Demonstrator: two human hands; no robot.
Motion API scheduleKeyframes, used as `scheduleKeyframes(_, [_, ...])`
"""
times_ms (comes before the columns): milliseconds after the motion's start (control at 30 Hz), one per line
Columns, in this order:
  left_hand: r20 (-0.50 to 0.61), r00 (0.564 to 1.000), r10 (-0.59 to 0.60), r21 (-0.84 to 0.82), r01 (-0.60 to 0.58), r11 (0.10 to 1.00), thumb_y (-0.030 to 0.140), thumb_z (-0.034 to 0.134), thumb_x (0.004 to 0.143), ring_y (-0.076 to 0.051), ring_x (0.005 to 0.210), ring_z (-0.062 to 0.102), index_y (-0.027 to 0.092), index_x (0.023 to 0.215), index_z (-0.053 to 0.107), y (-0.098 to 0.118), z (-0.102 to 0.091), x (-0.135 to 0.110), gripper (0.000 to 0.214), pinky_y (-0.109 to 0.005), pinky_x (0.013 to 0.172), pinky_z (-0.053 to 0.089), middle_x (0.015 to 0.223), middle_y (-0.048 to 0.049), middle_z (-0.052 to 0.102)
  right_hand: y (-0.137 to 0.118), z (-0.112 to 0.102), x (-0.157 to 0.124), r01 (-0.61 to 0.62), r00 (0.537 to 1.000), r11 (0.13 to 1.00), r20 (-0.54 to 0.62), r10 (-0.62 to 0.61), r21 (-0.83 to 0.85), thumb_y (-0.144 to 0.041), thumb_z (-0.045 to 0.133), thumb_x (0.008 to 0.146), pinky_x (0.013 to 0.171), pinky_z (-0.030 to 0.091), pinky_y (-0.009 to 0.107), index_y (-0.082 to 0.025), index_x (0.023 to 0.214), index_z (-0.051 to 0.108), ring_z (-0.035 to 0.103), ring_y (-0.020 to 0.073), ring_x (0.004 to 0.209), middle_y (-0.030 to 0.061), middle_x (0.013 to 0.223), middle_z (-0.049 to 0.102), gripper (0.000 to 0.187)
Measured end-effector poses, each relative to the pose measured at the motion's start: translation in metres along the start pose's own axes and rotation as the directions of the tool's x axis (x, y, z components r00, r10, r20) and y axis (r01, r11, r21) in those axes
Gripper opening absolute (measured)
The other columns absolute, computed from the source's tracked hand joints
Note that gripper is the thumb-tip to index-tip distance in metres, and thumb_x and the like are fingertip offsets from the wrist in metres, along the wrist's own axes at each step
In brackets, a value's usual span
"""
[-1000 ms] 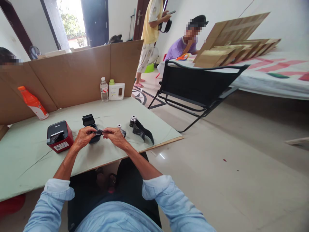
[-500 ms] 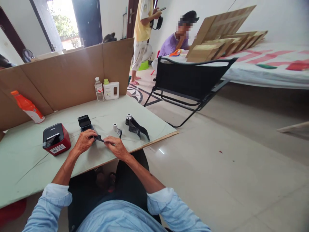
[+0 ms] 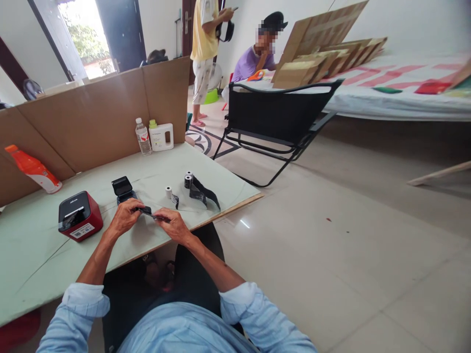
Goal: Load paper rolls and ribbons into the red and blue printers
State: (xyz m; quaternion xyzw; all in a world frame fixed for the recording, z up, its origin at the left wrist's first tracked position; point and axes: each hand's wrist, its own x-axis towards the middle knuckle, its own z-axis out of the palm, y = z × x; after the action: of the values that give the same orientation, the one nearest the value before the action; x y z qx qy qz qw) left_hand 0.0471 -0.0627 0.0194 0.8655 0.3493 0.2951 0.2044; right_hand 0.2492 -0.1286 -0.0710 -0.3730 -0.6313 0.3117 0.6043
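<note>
My left hand point(image 3: 124, 219) and my right hand point(image 3: 172, 226) both pinch a thin black strip point(image 3: 151, 214) stretched between them, just above the pale green tabletop point(image 3: 40, 255). Behind my left hand sits a small black printer point(image 3: 122, 189) with its lid open. A white paper roll point(image 3: 169, 191) with a short black tail lies beyond my right hand. Further right, two dark rolls point(image 3: 189, 180) trail a long black strip point(image 3: 206, 194). A red and black label printer point(image 3: 79, 222) stands to the left of my left hand.
A cardboard screen point(image 3: 99, 115) walls the table's far side, with an orange bottle point(image 3: 33, 169), a water bottle point(image 3: 143, 137) and a white jug point(image 3: 162, 136) against it. A black folding chair point(image 3: 279, 117) stands right. Two people are behind, near a bed point(image 3: 405, 93) with cardboard.
My hands have lowered toward the near table edge, still holding the black strip. The view has shifted right and tilted slightly.
</note>
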Motion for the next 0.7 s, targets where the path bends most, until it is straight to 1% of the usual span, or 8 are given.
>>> scheduleKeyframes(67, [0.012,1.0,-0.012,-0.018,0.012,1.0,0.004,0.062,0.08,-0.02,0.094,0.073,0.018,0.094,0.082,0.002,0.001,-0.003,0.029,-0.03,0.081,0.057,0.101,-0.0089,0.079,0.0,0.0,0.0,0.012,1.0,1.0,0.013,-0.012,0.002,-0.022,0.065,0.088,0.068,0.049,0.028,-0.021,0.094,0.079,0.064,0.0172,0.075,0.0047,0.087,0.074,0.015])
scheduleKeyframes(233, [0.106,0.993,-0.048,-0.059,0.055,0.997,0.006,0.062,0.08,-0.018,0.085,0.07,0.018,0.093,0.083,0.01,0.006,-0.009,0.027,-0.028,0.076,0.053,0.093,-0.0073,0.078,-0.005,-0.004,0.002,0.016,1.0,1.0,0.008,-0.016,0.006,-0.025,0.064,0.091,0.072,0.048,0.03,-0.021,0.089,0.078,0.062,0.0173,0.076,0.0039,0.084,0.072,0.015])
scheduleKeyframes(333, [0.127,0.988,-0.092,-0.079,0.102,0.992,0.009,0.063,0.082,-0.018,0.083,0.069,0.018,0.097,0.083,0.01,0.01,-0.012,0.026,-0.027,0.074,0.052,0.093,-0.0072,0.077,-0.008,-0.007,0.003,-0.055,0.998,0.998,0.008,0.054,0.04,-0.032,0.066,0.092,0.07,0.047,0.029,-0.02,0.088,0.078,0.06,0.0165,0.072,0.0024,0.079,0.07,0.017])
scheduleKeyframes(400, [0.132,0.985,-0.115,-0.093,0.128,0.987,0.011,0.065,0.084,-0.018,0.083,0.069,0.018,0.101,0.083,0.01,0.013,-0.014,0.026,-0.028,0.075,0.053,0.095,-0.0074,0.077,-0.009,-0.008,0.003,-0.123,0.992,0.989,0.002,0.123,0.077,-0.039,0.067,0.093,0.068,0.047,0.029,-0.02,0.087,0.078,0.06,0.0165,0.069,0.0016,0.075,0.07,0.023])
scheduleKeyframes(500, [0.126,0.984,-0.123,-0.083,0.134,0.987,0.015,0.067,0.086,-0.017,0.08,0.068,0.018,0.115,0.079,0.008,0.015,-0.016,0.032,-0.029,0.077,0.056,0.102,-0.0077,0.077,-0.008,-0.007,0.002,-0.219,0.975,0.968,-0.009,0.222,0.122,-0.052,0.068,0.092,0.065,0.049,0.029,-0.02,0.088,0.079,0.061,0.0171,0.066,0.0011,0.071,0.071,0.033])
scheduleKeyframes(567, [0.106,0.989,-0.107,-0.006,0.109,0.994,0.015,0.067,0.085,-0.017,0.08,0.067,0.019,0.125,0.075,0.007,0.013,-0.016,0.041,-0.032,0.079,0.057,0.111,-0.0084,0.076,-0.007,-0.007,0.001,-0.263,0.963,0.952,-0.023,0.27,0.154,-0.057,0.071,0.09,0.066,0.051,0.03,-0.02,0.089,0.079,0.064,0.0181,0.066,0.0015,0.072,0.072,0.038])
scheduleKeyframes(600, [0.091,0.992,-0.092,0.062,0.086,0.994,0.014,0.067,0.085,-0.019,0.085,0.068,0.02,0.128,0.073,0.007,0.01,-0.016,0.044,-0.034,0.083,0.058,0.117,-0.0091,0.075,-0.007,-0.006,0.0,-0.282,0.956,0.944,-0.03,0.291,0.171,-0.059,0.072,0.088,0.066,0.052,0.03,-0.02,0.089,0.079,0.066,0.0187,0.067,0.0018,0.073,0.073,0.04])
scheduleKeyframes(700, [0.063,0.997,-0.041,0.323,0.018,0.946,0.012,0.069,0.082,-0.029,0.117,0.065,0.022,0.13,0.071,0.007,0.003,-0.013,0.049,-0.046,0.102,0.055,0.133,-0.0124,0.07,-0.008,-0.007,-0.001,-0.332,0.936,0.918,-0.049,0.35,0.216,-0.062,0.074,0.085,0.065,0.055,0.031,-0.02,0.089,0.078,0.07,0.0204,0.068,0.0025,0.075,0.074,0.043])
